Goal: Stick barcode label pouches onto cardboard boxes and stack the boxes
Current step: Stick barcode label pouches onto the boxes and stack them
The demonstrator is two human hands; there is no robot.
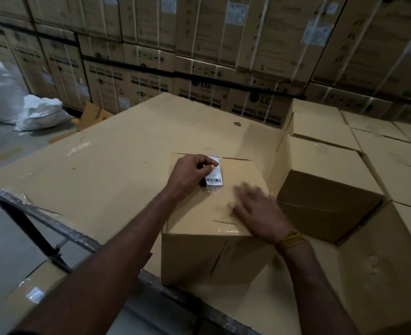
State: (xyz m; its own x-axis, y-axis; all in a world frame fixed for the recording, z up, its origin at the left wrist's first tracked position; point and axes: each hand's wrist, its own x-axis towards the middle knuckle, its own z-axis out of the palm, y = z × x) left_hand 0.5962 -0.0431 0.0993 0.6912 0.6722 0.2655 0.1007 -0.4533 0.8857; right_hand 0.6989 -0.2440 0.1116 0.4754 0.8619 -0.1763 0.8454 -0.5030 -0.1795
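Note:
A closed cardboard box (pixel 197 252) stands in front of me on a wide cardboard sheet (pixel 108 165). On its top lies a clear barcode label pouch (pixel 214 178) with a white label and black bars. My left hand (pixel 190 174) pinches the pouch's upper end with curled fingers and thumb. My right hand (pixel 257 211), blurred by motion, lies flat with straight fingers on the box top to the right of the pouch. A yellow band sits on my right wrist.
Another cardboard box (pixel 325 204) stands tilted just to the right. Several plain boxes (pixel 344 131) are packed together at the right. Tall washing machine cartons (pixel 199 56) wall the back. White sacks (pixel 38 112) lie at the left. A dark metal frame (pixel 38 218) edges the sheet.

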